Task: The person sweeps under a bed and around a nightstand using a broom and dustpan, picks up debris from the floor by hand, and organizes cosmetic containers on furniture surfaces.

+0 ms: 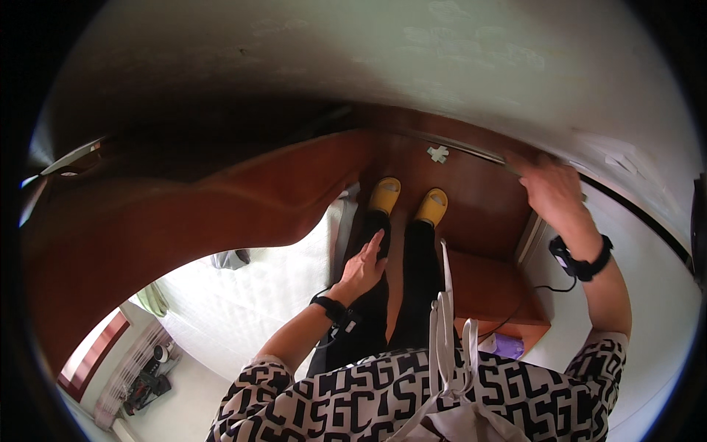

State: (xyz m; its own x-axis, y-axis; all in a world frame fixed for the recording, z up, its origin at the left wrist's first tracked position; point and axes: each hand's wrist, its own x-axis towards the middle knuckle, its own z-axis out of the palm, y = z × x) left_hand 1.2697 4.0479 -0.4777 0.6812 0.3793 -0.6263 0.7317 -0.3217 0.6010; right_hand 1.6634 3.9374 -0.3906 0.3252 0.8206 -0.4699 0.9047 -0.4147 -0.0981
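My right hand (555,190) is raised at the right, by a thin metal strip (475,152) along the edge of a reddish-brown wood panel (409,149) next to the pale wall. Its fingertips are blurred, so whether they grip something cannot be made out. Lower and nearer the middle, my left hand (363,271) hovers over my dark trousers with fingers extended and nothing in it. A small white cross-shaped piece (438,154) shows on the wood beyond my yellow slippers (409,201). Black bands circle both wrists.
A curved reddish-brown wooden panel (248,204) sweeps across the left. Below it lies a bed with a white cover (265,293). At the right, a wooden cabinet (491,287) holds a purple packet (501,346). A black cable (555,289) hangs from the right wristband.
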